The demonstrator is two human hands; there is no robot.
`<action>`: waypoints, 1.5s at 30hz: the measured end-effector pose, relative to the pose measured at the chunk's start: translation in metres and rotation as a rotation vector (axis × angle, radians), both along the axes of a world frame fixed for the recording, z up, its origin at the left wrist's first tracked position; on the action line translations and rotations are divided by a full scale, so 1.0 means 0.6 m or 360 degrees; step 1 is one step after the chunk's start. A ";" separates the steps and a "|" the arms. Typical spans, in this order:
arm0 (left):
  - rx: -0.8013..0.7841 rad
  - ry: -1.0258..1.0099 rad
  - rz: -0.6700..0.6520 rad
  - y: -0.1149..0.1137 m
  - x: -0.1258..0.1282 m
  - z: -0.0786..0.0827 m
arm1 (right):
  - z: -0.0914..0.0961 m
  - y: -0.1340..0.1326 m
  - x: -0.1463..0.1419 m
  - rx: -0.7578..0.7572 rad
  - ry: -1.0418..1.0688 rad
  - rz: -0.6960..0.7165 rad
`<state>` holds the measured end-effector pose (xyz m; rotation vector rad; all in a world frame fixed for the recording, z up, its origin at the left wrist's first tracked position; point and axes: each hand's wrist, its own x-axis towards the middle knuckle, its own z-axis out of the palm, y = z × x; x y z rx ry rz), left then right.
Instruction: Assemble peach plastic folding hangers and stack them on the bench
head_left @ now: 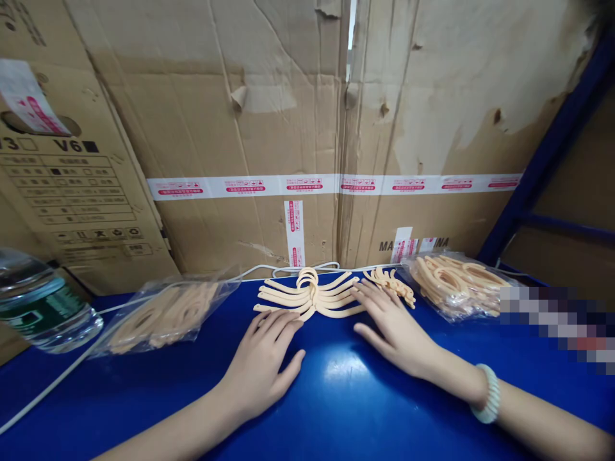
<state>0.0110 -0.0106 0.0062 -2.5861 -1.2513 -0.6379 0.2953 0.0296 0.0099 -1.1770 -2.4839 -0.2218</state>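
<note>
A stack of small beige plastic hangers (312, 296) lies on the blue table (336, 397) near the cardboard wall. My left hand (264, 362) rests flat on the table, fingers stretched out, fingertips touching the stack's left ends. My right hand (396, 326), also flat and open, has its fingertips at the stack's right ends. A pale bead bracelet (487, 394) sits on my right wrist. A second small heap of hangers (390, 283) lies just beyond my right fingers.
A clear bag of hangers (163, 314) lies at the left, another bag (456, 282) at the right. A water bottle (41, 304) lies at the far left. A white cable (62, 374) crosses the table. Taped cardboard boxes (307, 128) form the back wall; a blue frame (542, 160) stands right.
</note>
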 end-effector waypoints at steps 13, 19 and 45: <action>-0.0128 -0.0196 0.0098 0.007 -0.002 -0.004 | 0.014 0.073 0.100 0.0366 -0.0432 -0.0310; -0.0146 -0.0230 0.0167 0.009 -0.002 -0.005 | 0.006 0.072 0.101 0.0286 -0.0475 -0.0296; -0.0207 -0.0426 0.0084 -0.017 -0.007 0.015 | 0.089 0.015 0.070 -0.0008 0.1560 -0.0230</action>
